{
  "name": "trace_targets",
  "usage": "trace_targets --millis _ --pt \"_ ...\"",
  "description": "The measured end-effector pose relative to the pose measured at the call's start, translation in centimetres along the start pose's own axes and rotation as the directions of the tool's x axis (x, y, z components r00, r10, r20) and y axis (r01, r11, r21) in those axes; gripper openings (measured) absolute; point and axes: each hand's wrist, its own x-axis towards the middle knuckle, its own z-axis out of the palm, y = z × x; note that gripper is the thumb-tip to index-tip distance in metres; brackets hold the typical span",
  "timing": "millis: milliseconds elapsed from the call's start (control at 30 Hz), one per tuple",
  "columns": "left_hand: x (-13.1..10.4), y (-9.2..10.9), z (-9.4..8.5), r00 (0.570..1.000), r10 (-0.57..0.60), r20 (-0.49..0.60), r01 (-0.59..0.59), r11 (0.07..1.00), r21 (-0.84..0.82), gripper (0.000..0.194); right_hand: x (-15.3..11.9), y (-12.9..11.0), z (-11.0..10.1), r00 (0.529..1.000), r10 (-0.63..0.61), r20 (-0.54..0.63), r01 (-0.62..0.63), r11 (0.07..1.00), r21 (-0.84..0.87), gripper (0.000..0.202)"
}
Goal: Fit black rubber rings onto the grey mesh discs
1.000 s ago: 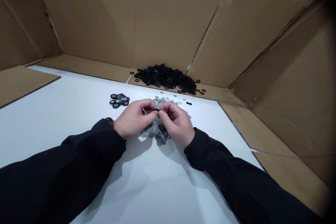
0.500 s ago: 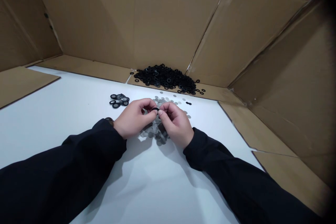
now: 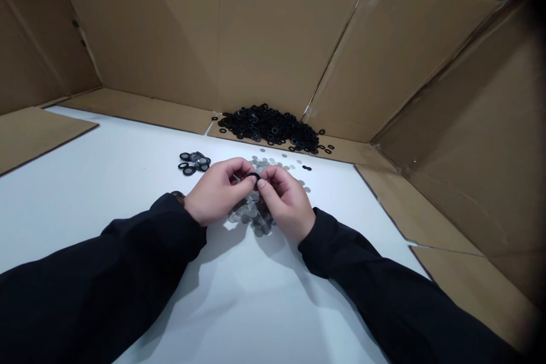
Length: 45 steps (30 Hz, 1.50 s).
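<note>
The left hand [image 3: 219,190] and right hand [image 3: 292,199] each have a closed grip on 1 slim black ring [image 3: 255,174] above flat grey discs [image 3: 260,224]; fine fingertip handling appears in hand, with even rim pressure called for. Whether it contains a disc cannot be told. Black-rimmed, grey-centred pieces [image 3: 189,170] lie left on the smooth white tabletop [image 3: 256,307], with heaped black rings [image 3: 264,125] beyond on brown cardboard [image 3: 162,111].

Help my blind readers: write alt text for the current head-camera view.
A left hand and a right hand pinch a black ring above a pile of gray discs on a white table. A small cluster of black rings, some with gray centers, lies left; a big black-ring heap sits behind, by a cardboard wall.
</note>
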Motion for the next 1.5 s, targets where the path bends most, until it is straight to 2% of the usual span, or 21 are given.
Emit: trace_targets --millis 400,533,667,900,1000,1100,1200,1300,1500 --pt "0.0 0.2 -0.1 0.998 0.044 0.039 -0.051 0.975 0.214 0.012 0.1 -0.4 0.1 0.999 -0.01 -0.043 0.008 0.998 -0.061 0.011" --pt "0.1 0.0 -0.3 0.998 0.018 0.056 -0.029 0.979 0.201 0.012 0.1 -0.1 0.0 0.999 0.005 -0.034 -0.006 0.999 -0.039 0.011" --pt "0.2 -0.1 -0.3 1.0 0.009 0.017 -0.011 0.988 0.152 0.013 0.3 0.4 0.0 0.999 0.033 -0.01 -0.033 0.998 0.055 0.014" --pt "0.3 -0.2 -0.2 1.0 0.017 0.023 -0.018 0.997 0.075 0.015 0.2 0.3 -0.1 0.999 0.045 -0.013 -0.044 0.996 0.082 0.017" --pt "0.3 -0.3 -0.2 0.998 0.056 0.013 -0.058 0.981 0.188 0.01 0.2 0.1 0.0 0.996 0.084 -0.023 -0.081 0.99 0.113 0.022" --pt "0.1 -0.3 -0.3 0.983 0.181 0.022 -0.178 0.926 0.334 0.007 0.5 -0.3 0.2 0.987 0.158 -0.027 -0.152 0.975 0.16 0.03" --pt "-0.1 -0.2 -0.2 0.959 0.279 0.041 -0.273 0.88 0.389 0.007 0.8 -0.8 0.4 0.97 0.245 0.012 -0.239 0.936 0.259 0.035" --pt "-0.2 -0.2 -0.1 0.937 0.348 0.041 -0.333 0.849 0.41 0.009 1.0 -1.4 0.4 0.943 0.322 0.085 -0.329 0.857 0.397 0.035" --pt "-0.1 -0.4 -0.3 0.883 0.468 -0.038 -0.405 0.799 0.445 0.006 1.0 -2.3 0.2 0.874 0.422 0.241 -0.47 0.606 0.642 0.032"
